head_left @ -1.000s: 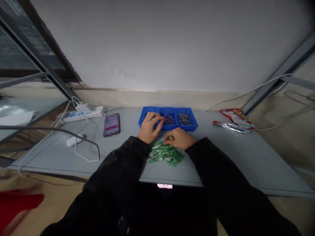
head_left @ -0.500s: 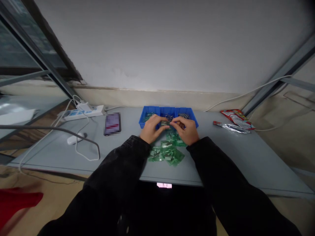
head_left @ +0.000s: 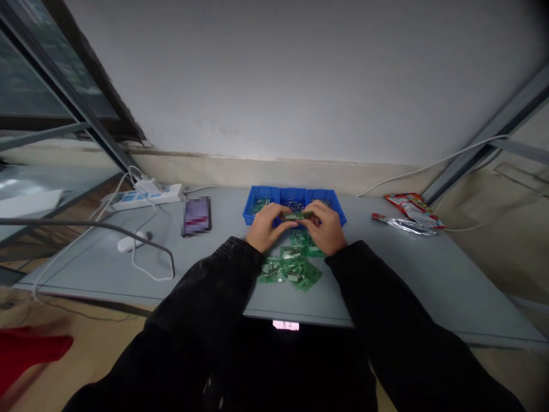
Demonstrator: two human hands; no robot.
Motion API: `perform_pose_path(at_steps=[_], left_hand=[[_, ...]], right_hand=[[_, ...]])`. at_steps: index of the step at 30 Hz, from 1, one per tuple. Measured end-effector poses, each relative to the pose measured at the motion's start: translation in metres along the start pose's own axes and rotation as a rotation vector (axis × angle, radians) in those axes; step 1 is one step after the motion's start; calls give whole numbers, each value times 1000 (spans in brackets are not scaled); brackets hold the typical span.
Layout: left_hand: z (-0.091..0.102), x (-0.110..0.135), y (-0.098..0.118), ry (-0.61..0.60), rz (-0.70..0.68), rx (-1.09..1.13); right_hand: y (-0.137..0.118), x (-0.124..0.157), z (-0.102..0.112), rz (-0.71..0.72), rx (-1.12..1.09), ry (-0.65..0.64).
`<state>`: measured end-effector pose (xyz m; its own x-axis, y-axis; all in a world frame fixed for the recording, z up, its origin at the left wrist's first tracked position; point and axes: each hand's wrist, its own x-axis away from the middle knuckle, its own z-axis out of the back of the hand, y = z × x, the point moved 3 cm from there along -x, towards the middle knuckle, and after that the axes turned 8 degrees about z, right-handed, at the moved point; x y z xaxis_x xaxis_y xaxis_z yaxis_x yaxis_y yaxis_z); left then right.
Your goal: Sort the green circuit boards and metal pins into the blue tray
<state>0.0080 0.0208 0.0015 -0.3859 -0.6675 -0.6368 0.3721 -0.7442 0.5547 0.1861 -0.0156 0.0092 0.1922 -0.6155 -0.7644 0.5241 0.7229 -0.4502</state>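
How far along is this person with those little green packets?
Some looks done: a few green packets lie in the left compartment of the blue tray. In hand: one green packet, held between the left hand and right hand. Still left: a heap of green packets on the table, in front of the tray.

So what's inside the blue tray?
The blue tray holds green pieces on its left and metal pins in the middle. The left hand and right hand hold a green strip and cover the front, so that part is hidden.
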Motion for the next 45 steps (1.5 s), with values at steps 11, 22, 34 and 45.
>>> perform_pose_path(at_steps=[11, 22, 34, 45], left_hand=[[1, 0, -3, 24, 31, -232], [0, 2, -2, 27, 12, -144], [0, 2, -1, 23, 25, -140], [2, 2, -1, 36, -10, -113]], right_hand=[[5, 2, -3, -67, -54, -45], [3, 2, -4, -67, -59, -31], [3, 3, -2, -36, 15, -6], [0, 2, -2, -20, 22, -18]])
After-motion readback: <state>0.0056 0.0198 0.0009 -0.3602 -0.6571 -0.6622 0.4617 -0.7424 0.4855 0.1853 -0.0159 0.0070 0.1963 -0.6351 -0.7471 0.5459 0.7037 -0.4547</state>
